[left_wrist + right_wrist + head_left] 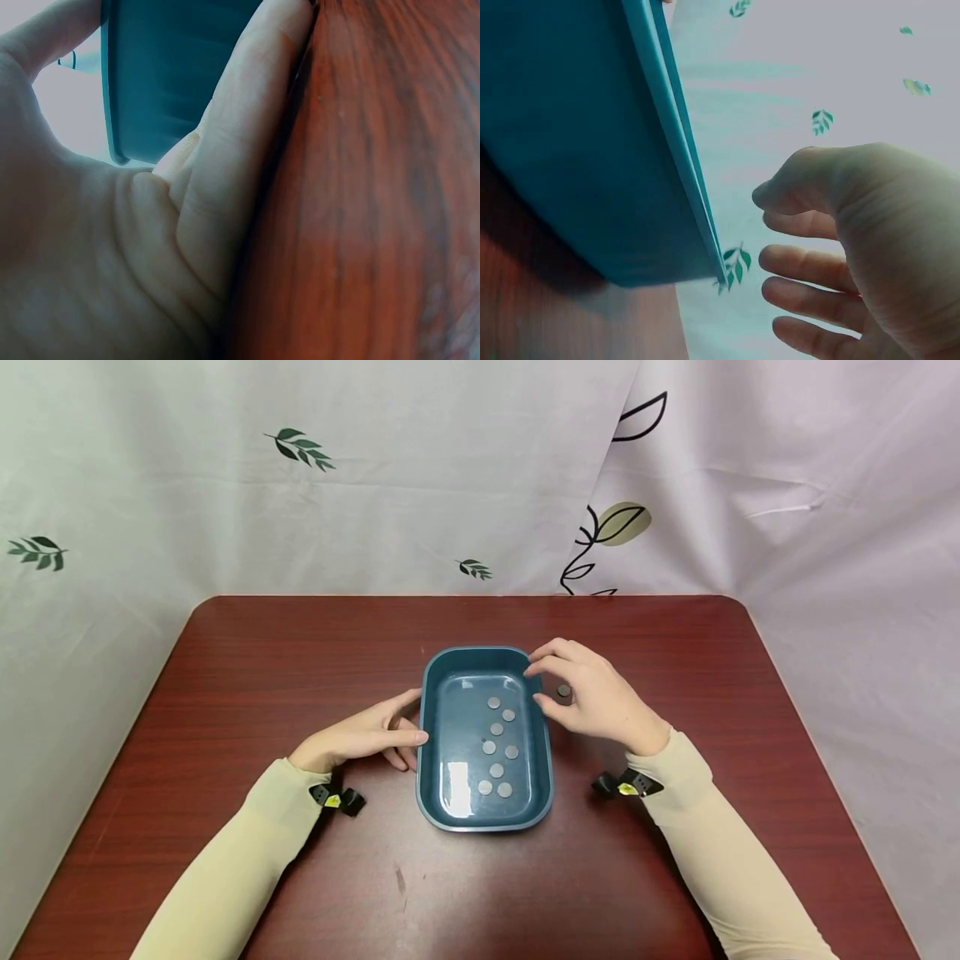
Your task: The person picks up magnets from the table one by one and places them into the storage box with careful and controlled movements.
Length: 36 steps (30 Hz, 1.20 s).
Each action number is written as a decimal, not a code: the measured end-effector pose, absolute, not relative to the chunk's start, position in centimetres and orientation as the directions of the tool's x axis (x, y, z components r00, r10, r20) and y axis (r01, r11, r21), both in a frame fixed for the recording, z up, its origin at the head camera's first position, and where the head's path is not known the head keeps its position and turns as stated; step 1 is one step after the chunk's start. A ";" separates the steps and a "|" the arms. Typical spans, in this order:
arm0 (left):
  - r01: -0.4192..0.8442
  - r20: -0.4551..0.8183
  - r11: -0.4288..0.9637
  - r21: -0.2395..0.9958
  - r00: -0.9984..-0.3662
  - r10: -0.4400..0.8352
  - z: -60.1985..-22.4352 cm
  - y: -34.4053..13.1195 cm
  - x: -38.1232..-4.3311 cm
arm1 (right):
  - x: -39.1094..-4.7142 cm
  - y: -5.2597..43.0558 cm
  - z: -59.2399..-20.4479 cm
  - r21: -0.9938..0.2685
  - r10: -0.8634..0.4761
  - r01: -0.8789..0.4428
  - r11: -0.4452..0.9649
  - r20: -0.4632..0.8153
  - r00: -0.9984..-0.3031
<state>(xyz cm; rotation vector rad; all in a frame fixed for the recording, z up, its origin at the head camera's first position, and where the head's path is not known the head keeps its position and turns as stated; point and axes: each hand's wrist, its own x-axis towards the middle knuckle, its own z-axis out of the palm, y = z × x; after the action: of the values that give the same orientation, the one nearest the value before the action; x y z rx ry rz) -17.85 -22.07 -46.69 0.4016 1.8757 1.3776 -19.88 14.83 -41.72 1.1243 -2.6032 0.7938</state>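
A deep blue rectangular plastic tray (545, 777) stands on the table, with several round silver coins (496, 729) scattered over its floor, mostly toward the right half. At its left side, my left hand (371, 732) holds the wall, thumb at the rim and fingers against the outside. In the left wrist view, the fingers (232, 142) lie low along the tray wall, close to the tabletop. My right hand (596, 693) hovers at the upper right rim, thumb and fingers apart with nothing between them. One more coin (563, 691) lies on the table beside the right hand.
The dark red wooden table (300, 643) has rounded far corners. A white curtain (420, 485) with leaf prints hangs behind and along both sides. Black wrist devices (333, 797) are worn on both wrists.
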 end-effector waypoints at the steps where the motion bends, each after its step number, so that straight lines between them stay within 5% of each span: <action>1: -0.181 -0.390 0.368 0.912 -0.662 0.641 -46.7 -22.1 -17.8 | -20.0 15.0 -41.8 -0.401 -0.606 -0.712 0.576 0.375 -0.702; 12: -0.174 -0.388 0.374 0.911 -0.670 0.633 -46.8 -22.2 -17.9 | -21.5 16.9 -42.6 -0.380 -0.570 -0.614 0.692 0.233 -0.788; 36: -0.178 -0.381 0.363 0.915 -0.680 0.627 -46.8 -22.0 -17.8 | -22.7 16.7 -45.1 -0.264 -0.528 -0.523 0.811 0.055 -0.847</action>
<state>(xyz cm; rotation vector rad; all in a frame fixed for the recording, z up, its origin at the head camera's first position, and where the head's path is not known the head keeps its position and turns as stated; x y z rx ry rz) -17.82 -22.03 -46.80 0.3903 1.8926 1.3945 -22.73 16.66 -45.07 0.8736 -3.0092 0.4284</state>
